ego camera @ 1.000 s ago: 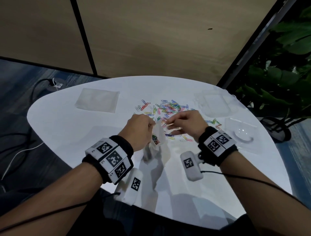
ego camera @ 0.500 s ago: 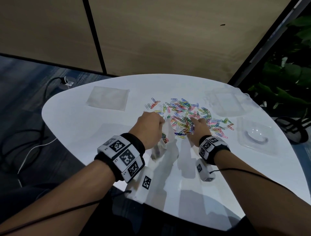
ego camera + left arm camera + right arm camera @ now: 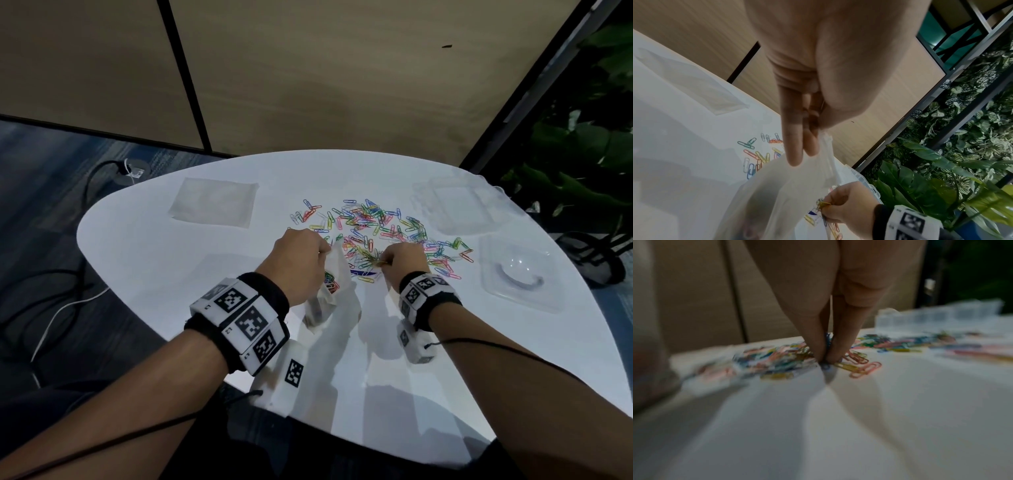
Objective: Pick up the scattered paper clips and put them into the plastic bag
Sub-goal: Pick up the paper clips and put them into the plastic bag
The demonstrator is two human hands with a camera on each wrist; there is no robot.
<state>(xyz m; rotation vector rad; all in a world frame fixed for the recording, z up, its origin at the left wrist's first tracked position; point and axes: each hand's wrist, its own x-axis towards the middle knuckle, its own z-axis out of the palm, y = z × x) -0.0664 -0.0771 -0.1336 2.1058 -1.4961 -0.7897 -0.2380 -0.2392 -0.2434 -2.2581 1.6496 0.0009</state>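
Many coloured paper clips (image 3: 373,226) lie scattered across the middle of the white round table (image 3: 171,274). My left hand (image 3: 301,257) grips the top edge of a clear plastic bag (image 3: 329,291), which hangs open and holds several clips at its bottom. In the left wrist view the bag (image 3: 789,186) spreads below my left hand (image 3: 807,146). Just right of the bag, my right hand (image 3: 387,263) pinches a small bunch of clips (image 3: 823,205) at the near edge of the pile. In the right wrist view its fingertips (image 3: 818,352) are pressed together among the clips (image 3: 859,365).
A flat clear bag (image 3: 214,207) lies at the table's far left. A clear plastic box (image 3: 459,209) and a clear lid or tray (image 3: 517,277) sit at the right. Green plants (image 3: 582,154) stand beyond the right edge. Cables (image 3: 51,308) lie on the floor at left.
My right hand went from the bag's mouth out to the pile, and now pinches a bunch of clips at the pile's near edge. The left hand kept hold of the bag.
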